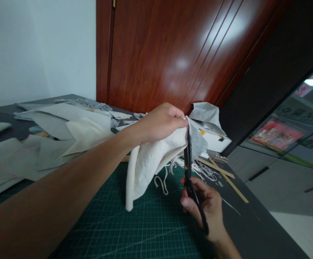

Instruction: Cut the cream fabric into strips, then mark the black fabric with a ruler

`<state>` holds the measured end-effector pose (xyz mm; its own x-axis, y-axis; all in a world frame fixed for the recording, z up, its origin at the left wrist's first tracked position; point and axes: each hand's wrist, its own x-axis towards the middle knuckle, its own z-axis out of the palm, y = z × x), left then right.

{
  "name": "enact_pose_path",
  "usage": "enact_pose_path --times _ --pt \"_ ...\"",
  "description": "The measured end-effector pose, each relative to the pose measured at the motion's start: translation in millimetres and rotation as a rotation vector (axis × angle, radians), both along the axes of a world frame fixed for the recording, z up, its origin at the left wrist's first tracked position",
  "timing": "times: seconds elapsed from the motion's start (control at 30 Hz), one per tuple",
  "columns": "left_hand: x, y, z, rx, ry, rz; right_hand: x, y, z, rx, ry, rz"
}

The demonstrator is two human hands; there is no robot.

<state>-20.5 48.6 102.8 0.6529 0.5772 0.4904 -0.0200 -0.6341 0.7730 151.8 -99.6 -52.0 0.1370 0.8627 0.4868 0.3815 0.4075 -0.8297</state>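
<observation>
My left hand (165, 122) pinches the upper edge of a piece of off-white fabric (156, 154), which hangs in folds over the green cutting mat (145, 226). In my right hand (206, 203) is a pair of black scissors (188, 162), held upright with the fingers through the handles. The blades point up and lie against the fabric's edge, close to my left fingertips. Whether the blades are parted is hard to make out. Thin cut strips (163, 183) of the same off-white cloth dangle or lie just below the fabric.
Off-white and grey fabric pieces (51, 151) are spread over the left of the dark table (256, 230). To the right lie wooden rulers (234, 181) and a tangle of white strips (203, 171). A white box (212, 138) with grey cloth on it stands by the door (156, 54).
</observation>
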Motion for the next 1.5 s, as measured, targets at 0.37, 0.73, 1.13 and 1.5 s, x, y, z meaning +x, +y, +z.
enact_pose_path --times 0.37,0.73,1.13,1.5 --pt "1.5 1.0 -3.3 0.098 0.053 0.034 -0.3 3.3 -0.8 0.026 0.011 0.014" --pt "-0.4 -3.4 -0.3 0.106 0.080 0.030 -0.8 -0.7 2.6 0.022 -0.063 -0.038" --pt "-4.1 -4.5 3.2 0.062 0.062 0.034 -2.3 -1.2 5.0 0.029 -0.122 -0.066" --pt "-6.5 -2.8 3.1 0.086 0.048 0.015 -3.6 -3.8 8.6 0.048 -0.190 -0.101"
